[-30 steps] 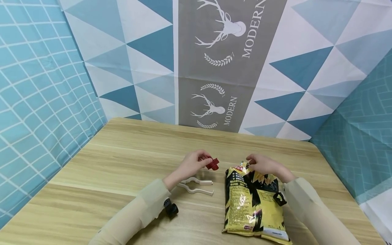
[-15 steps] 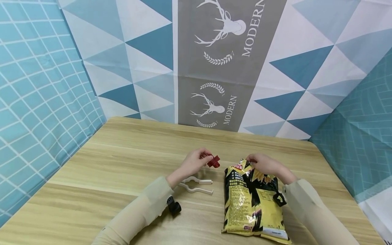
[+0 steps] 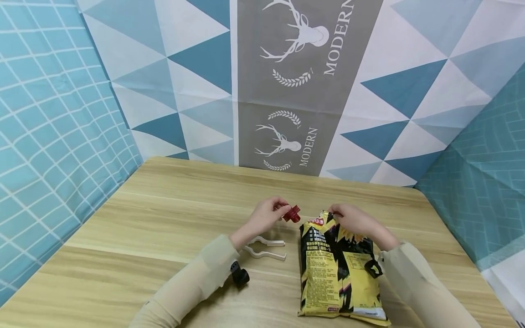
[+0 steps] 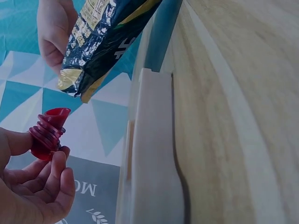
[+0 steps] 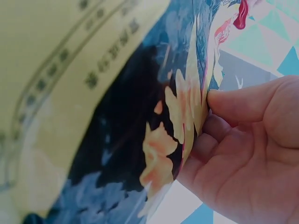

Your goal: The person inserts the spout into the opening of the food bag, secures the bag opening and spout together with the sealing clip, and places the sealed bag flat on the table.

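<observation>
Between thumb and fingers, my left hand [image 3: 265, 214] pinches a small red plastic threaded spout [image 3: 292, 214]. Its flared, ringed body [image 4: 49, 133] shows in the left wrist view. Just to the right, a yellow and black snack bag [image 3: 324, 278] has its body on the table and its top corner raised. My right hand [image 3: 356, 223] pinches the bag's upper edge, thumb on one side and fingers behind, as the right wrist view shows. The spout is held beside that corner, with a small gap between them.
A white long-armed clip [image 3: 264, 255] lies spread on the wooden table [image 3: 176, 205], partly behind my left wrist. Black wrist cameras [image 3: 239, 275] sit at both cuffs. Patterned cloth walls [image 3: 283, 91] rise at the table's back and sides.
My left hand has moved a little right with the spout, closer to the bag's top. My right hand has lifted the bag's upper edge slightly. The white clip has stayed put.
</observation>
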Demonstrator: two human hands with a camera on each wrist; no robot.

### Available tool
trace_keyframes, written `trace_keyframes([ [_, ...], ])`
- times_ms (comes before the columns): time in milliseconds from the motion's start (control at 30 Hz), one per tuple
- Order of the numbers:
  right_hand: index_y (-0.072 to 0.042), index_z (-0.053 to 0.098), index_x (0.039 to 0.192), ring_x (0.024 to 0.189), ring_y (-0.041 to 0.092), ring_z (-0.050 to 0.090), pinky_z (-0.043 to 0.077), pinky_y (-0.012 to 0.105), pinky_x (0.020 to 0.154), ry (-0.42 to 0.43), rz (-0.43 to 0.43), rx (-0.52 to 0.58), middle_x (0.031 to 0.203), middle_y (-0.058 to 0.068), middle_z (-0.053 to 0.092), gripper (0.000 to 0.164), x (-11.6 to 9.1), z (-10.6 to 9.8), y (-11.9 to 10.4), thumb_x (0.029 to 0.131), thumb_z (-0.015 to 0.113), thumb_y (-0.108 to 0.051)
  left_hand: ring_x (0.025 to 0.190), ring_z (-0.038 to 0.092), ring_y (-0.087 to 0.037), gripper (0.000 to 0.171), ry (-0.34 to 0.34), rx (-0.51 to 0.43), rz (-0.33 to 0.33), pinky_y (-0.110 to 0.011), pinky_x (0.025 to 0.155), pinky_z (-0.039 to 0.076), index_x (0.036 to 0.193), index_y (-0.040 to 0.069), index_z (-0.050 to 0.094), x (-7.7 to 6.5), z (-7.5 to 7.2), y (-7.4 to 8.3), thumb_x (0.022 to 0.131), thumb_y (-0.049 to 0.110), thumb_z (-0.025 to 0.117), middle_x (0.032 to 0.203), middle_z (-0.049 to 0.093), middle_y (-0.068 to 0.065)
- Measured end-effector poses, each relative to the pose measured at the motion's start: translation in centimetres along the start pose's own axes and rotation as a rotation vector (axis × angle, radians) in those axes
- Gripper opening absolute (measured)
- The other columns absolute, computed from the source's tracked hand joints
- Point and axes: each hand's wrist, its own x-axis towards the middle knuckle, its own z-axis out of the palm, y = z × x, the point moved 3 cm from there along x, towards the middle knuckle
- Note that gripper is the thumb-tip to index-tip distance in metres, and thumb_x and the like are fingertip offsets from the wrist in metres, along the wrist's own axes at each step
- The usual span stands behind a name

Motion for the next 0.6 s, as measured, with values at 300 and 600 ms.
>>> trace_keyframes([
  [300,0.007,0.053,0.111,0.052,0.013,0.038,0.040,0.030,0.062,0.030,-0.031,-0.055,0.085,0.011,0.055,0.027,0.1,-0.1,-1.2,0.094,0.032,0.001,0.076,0.062,-0.027,0.026,-0.017,-0.013,-0.004,-0.026,0.061,0.050,0.102,0.005,0.060,0.4,0.6,0.6,0.089,0.028,0.058,0.080,0.064,-0.004],
  [600,0.010,0.050,0.118,0.050,0.012,0.036,0.040,0.028,0.060,0.058,-0.020,-0.052,0.103,0.021,0.058,0.031,0.3,0.1,-2.0,0.093,0.033,0.002,0.067,0.056,-0.014,0.026,-0.042,0.027,0.018,-0.022,0.056,0.047,0.099,0.006,0.061,0.2,1.5,1.3,0.088,0.029,0.058,0.080,0.063,-0.002],
])
